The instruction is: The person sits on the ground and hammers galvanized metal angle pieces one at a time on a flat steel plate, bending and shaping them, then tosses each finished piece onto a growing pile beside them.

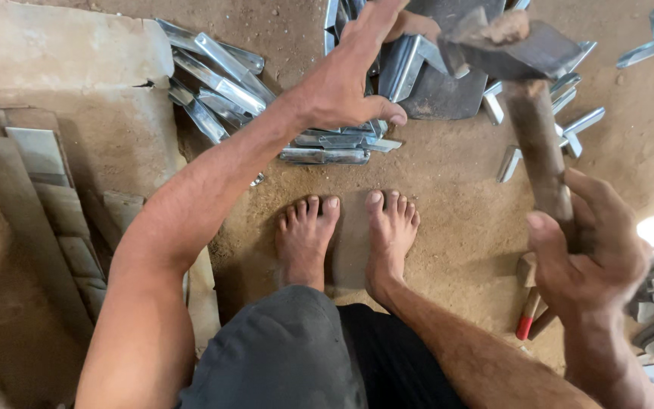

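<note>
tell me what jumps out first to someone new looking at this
The raised hammer, gripped by its wooden handle in the right hand, fills the upper right. The left hand reaches over a heap of shiny bent metal brackets on the dirt floor, just beyond two bare feet.

No packages, labels, signs or screens visible anywhere in head view. Nothing printed or displayed on any surface.
</note>
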